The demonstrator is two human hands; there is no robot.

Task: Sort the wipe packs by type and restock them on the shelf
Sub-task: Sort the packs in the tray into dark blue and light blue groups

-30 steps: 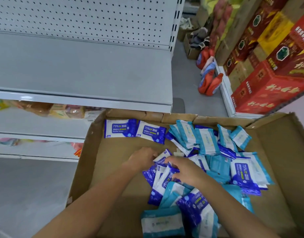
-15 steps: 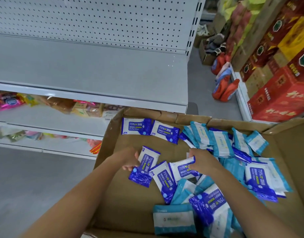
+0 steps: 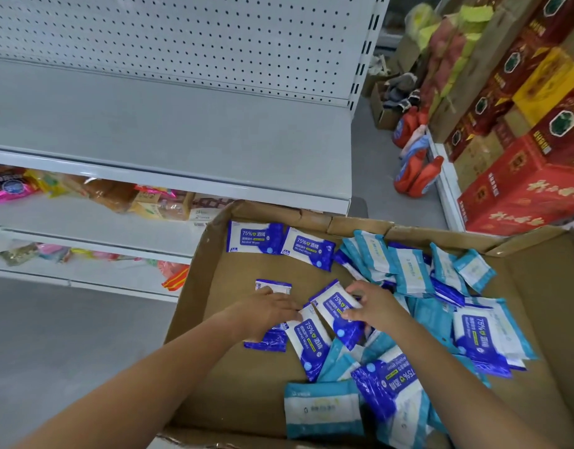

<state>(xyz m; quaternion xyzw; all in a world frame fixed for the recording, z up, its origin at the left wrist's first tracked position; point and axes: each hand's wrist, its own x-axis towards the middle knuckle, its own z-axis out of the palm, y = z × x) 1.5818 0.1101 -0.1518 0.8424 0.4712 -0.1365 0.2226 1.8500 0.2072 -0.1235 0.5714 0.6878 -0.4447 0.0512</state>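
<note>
Cardboard box [image 3: 233,384] at lower centre of frame, left hand [image 3: 269,314] fingers flat on dark blue wipe pack [image 3: 265,342], right hand [image 3: 376,306] pinching second dark blue pack [image 3: 331,304], light blue packs [image 3: 412,270] heaped at right.

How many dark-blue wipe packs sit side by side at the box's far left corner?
2: the corner pack and the second pack just right of it. More may lie hidden in the heap beside them.
</note>
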